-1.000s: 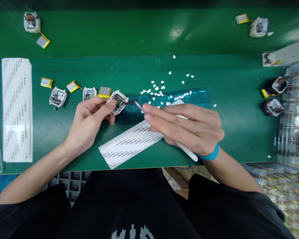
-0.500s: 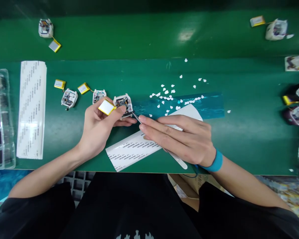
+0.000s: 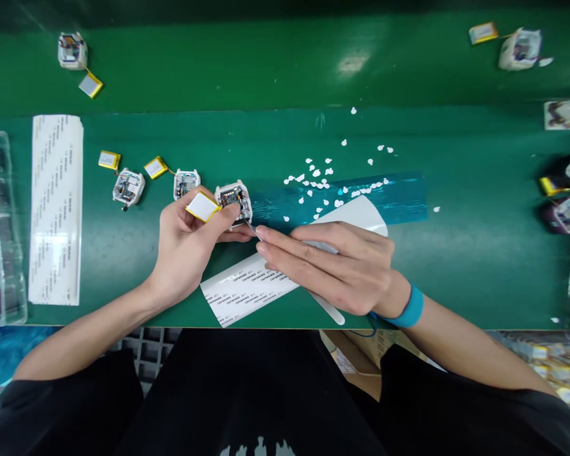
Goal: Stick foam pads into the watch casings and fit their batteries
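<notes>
Tool [image 3: 330, 310] tip slipped nearer unit's [image 3: 234, 196] lower rim since last frame. Left hand [image 3: 190, 228] clamps unit, thumb on open face, fingers under, probably bracing it against tip. Right hand [image 3: 337, 272] pinches tool, tip at unit's 5 o'clock. Battery [image 3: 203, 206] rests on left fingers at 9 o'clock, perhaps to clear face. Left forearm from 8 o'clock; right from 4, palm down. Dots [image 3: 316, 173] at 3.
</notes>
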Demonstrator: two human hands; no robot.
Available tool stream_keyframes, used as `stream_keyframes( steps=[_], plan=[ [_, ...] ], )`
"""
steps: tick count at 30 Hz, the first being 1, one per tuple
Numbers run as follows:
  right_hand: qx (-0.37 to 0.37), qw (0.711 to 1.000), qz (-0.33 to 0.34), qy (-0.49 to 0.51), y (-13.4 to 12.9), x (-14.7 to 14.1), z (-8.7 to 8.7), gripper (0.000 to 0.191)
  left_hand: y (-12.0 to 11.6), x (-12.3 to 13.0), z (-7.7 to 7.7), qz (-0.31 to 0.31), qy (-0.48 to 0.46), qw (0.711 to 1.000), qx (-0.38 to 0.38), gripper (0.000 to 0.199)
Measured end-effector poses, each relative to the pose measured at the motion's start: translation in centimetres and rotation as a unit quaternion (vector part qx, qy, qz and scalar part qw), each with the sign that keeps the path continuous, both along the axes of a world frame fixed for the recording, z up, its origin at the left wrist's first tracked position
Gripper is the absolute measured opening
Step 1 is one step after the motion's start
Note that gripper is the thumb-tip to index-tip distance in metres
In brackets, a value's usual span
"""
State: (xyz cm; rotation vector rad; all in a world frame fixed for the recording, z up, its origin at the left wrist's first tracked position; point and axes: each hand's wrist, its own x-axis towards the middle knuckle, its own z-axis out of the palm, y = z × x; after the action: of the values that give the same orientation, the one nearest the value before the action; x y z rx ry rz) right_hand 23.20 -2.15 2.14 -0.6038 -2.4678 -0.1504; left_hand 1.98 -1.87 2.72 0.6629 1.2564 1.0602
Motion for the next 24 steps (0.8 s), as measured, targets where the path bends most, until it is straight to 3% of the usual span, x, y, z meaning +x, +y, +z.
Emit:
stream_keyframes(
  steps=[5, 10, 13, 24],
  plan=[
    [-0.015, 1.000, 0.008, 0.007, -0.07, -0.05, 0.04, 0.020, -0.01, 0.04, -0.07, -0.012, 0.014, 1.000, 0.020, 0.027],
    [-0.048, 0.999, 0.006, 0.023, -0.17, 0.02, 0.21, 0.020, -0.38, 0.22, -0.07, -0.017, 0.105, 0.992, 0.060, 0.015],
    [-0.087, 0.996, 0.001, 0.028, -0.40, 0.08, 0.08, 0.022, -0.44, 0.34, 0.09, -0.022, 0.142, 0.987, 0.076, 0.022],
    [-0.211, 0.966, -0.010, 0.148, -0.51, -0.12, -0.39, 0.034, -0.34, 0.24, 0.22, -0.045, 0.138, 0.985, 0.096, 0.021]
  ],
)
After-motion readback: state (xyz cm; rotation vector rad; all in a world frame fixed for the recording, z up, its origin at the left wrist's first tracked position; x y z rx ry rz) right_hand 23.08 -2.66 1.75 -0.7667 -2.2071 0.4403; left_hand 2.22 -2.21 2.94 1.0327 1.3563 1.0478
